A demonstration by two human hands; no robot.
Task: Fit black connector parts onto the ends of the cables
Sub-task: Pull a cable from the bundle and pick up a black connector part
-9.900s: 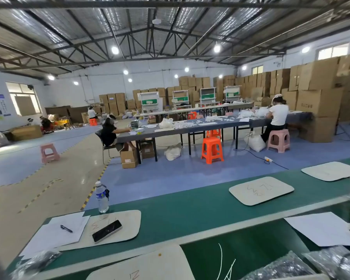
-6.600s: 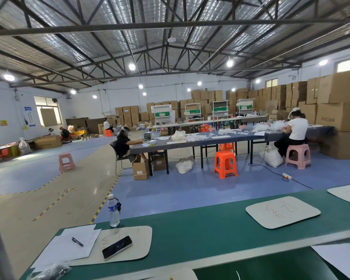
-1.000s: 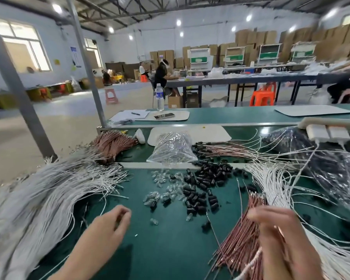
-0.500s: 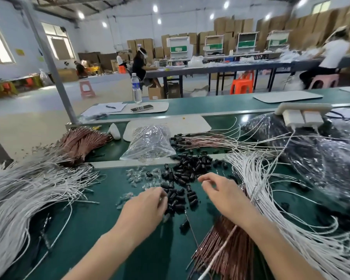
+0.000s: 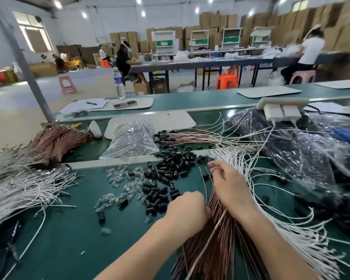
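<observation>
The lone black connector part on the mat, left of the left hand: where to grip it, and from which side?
Pinch the black connector part across its narrow width, coming straight down from above. It lies flat on the green mat, apart from the pile of black parts, with bare mat on both sides for fingertips. The left hand is probably the nearer one.

The left hand (image 5: 187, 207) and the right hand (image 5: 228, 184) were bare. Both forearms, toward 6 o'clock, were bare too.
</observation>
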